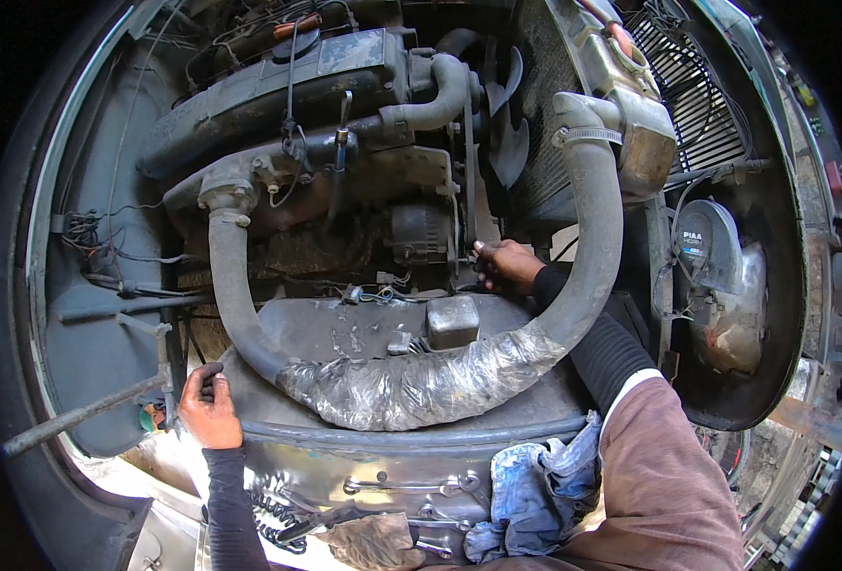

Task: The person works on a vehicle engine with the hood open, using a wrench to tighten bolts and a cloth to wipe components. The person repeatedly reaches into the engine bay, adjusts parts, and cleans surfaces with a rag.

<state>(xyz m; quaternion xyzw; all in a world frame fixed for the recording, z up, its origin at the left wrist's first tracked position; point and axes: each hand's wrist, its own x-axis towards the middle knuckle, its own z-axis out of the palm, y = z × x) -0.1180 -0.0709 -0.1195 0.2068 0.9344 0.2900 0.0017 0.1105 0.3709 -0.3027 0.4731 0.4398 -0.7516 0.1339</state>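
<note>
My right hand (508, 265) reaches behind the big grey hose (594, 219) to the lower end of the fan belt (470, 181), beside the alternator (419, 233). Its fingers are drawn together at the pulley end; anything between them is too small to make out. At the left end of the front panel's rim (421, 438), my left hand (208, 407) rests with curled fingers and nothing visible in it. Between the hands, the hose's lower bend is wrapped in silvery plastic (421, 388). A small metal box (452, 322) sits just behind the wrapping.
The engine (278, 100) fills the back, with fan blades (511, 143) and a radiator (549, 114) at right. Wrenches (411, 485), a blue cloth (540, 485) and a brown cloth (373, 542) lie at the front. A metal bar (88, 416) juts out at left; a round horn (706, 246) sits far right.
</note>
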